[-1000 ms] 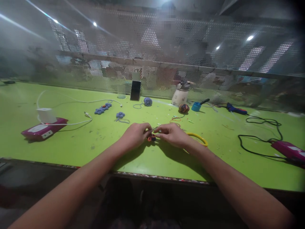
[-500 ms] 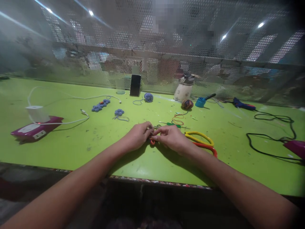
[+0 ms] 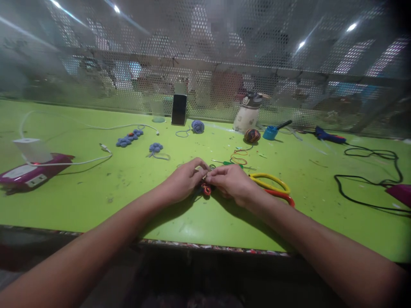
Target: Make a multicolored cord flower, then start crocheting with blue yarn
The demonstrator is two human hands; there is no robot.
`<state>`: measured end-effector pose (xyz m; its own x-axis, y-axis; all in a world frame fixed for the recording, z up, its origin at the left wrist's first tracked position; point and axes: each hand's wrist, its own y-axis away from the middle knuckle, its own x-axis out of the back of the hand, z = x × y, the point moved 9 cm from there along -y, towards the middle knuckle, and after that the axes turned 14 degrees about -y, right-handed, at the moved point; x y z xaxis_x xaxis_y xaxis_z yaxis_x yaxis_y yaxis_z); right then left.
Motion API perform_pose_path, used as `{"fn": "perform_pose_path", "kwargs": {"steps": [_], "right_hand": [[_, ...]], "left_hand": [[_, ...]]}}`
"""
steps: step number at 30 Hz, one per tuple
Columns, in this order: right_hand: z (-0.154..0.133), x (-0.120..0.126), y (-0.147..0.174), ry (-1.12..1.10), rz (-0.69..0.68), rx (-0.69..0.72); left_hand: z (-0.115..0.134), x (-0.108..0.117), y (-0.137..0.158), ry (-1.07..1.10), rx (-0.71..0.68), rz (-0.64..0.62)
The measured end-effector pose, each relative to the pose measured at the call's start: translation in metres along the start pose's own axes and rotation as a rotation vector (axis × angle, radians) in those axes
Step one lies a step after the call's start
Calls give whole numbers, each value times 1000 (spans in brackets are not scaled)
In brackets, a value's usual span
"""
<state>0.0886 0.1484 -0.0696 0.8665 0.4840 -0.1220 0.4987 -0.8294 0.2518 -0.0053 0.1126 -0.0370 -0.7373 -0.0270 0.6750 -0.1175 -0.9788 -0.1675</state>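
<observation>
Holding red-and-dark yarnwork (image 3: 206, 190), left fingers (image 3: 199, 174) and right fingers (image 3: 217, 172) bunch together.

The yarn piece (image 3: 206, 191) sits between left hand (image 3: 183, 181) and right hand (image 3: 233, 181). Behind them, on the surface (image 3: 96, 205), the phone (image 3: 179, 109) stands left of the bottle (image 3: 245, 118). The charger (image 3: 32, 150) rests on the far-left power strip (image 3: 19, 172).

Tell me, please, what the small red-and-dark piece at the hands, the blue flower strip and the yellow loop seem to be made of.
Small red-and-dark piece: probably yarn, matte; mixed-colour strands seem looped, though blurred.
Blue flower strip: likely yarn, soft and matte; puffy petals.
Yellow loop: perhaps plastic, smooth; even colour, slight sheen.
</observation>
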Motion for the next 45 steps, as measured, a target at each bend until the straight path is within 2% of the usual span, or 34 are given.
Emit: {"fn": "perform_pose_path", "kwargs": {"steps": [4, 7, 10, 14, 21, 26, 29, 31, 34, 36, 41, 45], "right_hand": [[-6, 0, 2, 88, -11, 94], [-9, 0, 5, 160, -21, 144], [-9, -2, 6, 181, -42, 141], [-7, -4, 7, 163, -70, 118], [-14, -4, 11, 195, -61, 109], [-16, -3, 11, 168, -67, 133], [-14, -4, 10, 185, -96, 147], [-12, -7, 11, 213, -119, 140], [-12, -12, 13, 251, -149, 140], [-15, -15, 15, 261, -177, 170], [-26, -13, 14, 403, -170, 320], [-26, -10, 12, 392, -176, 315]], "left_hand": [[-8, 6, 2, 67, 74, -74], [-4, 21, 2, -100, 8, -4], [1, 27, 3, -255, -48, 25], [-2, 27, 3, -308, -46, -12], [-6, 29, 5, -461, 24, 21], [-3, 32, 3, -446, 17, 83], [-4, 39, 3, -332, 50, 131], [-6, 38, 3, -215, 62, 107], [-2, 30, 4, -118, 22, -2], [-1, 26, 5, -159, 21, -43], [-4, 30, 5, -451, 72, -3], [-6, 28, 5, -460, 81, -20]]}}
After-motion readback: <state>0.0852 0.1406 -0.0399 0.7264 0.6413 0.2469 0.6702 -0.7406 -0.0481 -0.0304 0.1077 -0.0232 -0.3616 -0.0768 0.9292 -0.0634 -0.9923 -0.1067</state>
